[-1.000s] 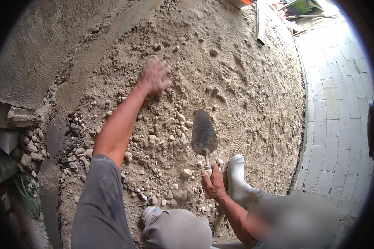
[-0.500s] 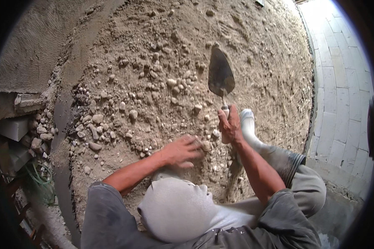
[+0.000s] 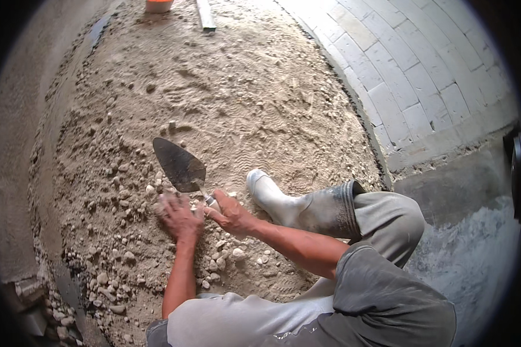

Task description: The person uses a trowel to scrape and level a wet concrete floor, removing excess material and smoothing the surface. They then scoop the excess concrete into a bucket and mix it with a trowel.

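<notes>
My right hand [image 3: 231, 214] grips the handle of a pointed steel trowel [image 3: 179, 168], its dark blade angled up and leftward over the sandy gravel. Just beside the handle, below the blade, my left hand [image 3: 179, 215] is on loose stones and sand, fingers spread and slightly blurred. Small pale stones [image 3: 238, 253] lie scattered around both hands. My right leg is bent, with a grey-white rubber boot [image 3: 275, 199] on the gravel to the right of my hands.
An orange-rimmed bucket [image 3: 158, 6] and a metal bar [image 3: 206, 14] lie at the top. Grey paving blocks [image 3: 422, 69] border the gravel on the upper right, above bare concrete [image 3: 457, 248]. A plastered surface [image 3: 17, 191] runs along the left, with broken blocks [image 3: 29, 292] low down.
The view has turned, bringing the bucket toward the upper middle. My left hand came back from farther up the gravel to beside the trowel, whose blade has swung to point leftward.
</notes>
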`<control>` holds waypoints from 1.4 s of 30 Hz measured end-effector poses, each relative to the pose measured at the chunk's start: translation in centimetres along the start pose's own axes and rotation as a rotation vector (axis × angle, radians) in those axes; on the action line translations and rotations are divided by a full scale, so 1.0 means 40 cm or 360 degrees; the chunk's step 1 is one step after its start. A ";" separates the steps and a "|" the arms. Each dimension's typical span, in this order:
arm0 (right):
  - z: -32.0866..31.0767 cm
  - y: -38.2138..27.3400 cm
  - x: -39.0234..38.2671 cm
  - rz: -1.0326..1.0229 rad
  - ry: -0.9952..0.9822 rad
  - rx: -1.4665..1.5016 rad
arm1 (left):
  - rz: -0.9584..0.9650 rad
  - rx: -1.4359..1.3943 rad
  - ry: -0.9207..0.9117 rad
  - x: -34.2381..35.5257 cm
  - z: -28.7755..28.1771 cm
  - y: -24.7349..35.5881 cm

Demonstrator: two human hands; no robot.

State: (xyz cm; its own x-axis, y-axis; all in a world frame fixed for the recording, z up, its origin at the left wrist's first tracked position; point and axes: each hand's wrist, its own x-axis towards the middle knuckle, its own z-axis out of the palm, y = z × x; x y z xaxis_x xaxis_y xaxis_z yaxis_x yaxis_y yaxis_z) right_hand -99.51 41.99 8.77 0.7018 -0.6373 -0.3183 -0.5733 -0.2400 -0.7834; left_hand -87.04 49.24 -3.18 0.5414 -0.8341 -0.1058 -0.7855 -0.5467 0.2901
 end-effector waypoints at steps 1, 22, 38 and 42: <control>0.001 -0.018 -0.003 -0.0038 0.0025 0.0041 | 0.0203 -0.0056 0.0065 0.002 0.060 0.014; 0.104 -0.026 0.124 0.0098 -0.0128 0.0086 | -0.0761 0.0155 0.0561 0.066 -0.175 -0.610; 0.071 -0.068 0.156 0.0297 -0.0341 0.0164 | 0.1129 -0.0192 -0.0500 -0.357 0.034 -0.123; -0.127 -0.093 0.064 0.0595 -0.0260 0.0188 | 0.0468 -0.0429 -0.0816 -0.482 -0.198 -0.062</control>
State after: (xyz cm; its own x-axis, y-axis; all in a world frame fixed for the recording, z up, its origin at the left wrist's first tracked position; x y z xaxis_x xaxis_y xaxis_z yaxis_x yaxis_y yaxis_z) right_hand -97.72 37.54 13.61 0.5179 -0.5378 -0.6652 -0.7555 0.0772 -0.6506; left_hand -93.15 67.28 5.68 0.0511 -0.9121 -0.4068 -0.7401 -0.3081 0.5977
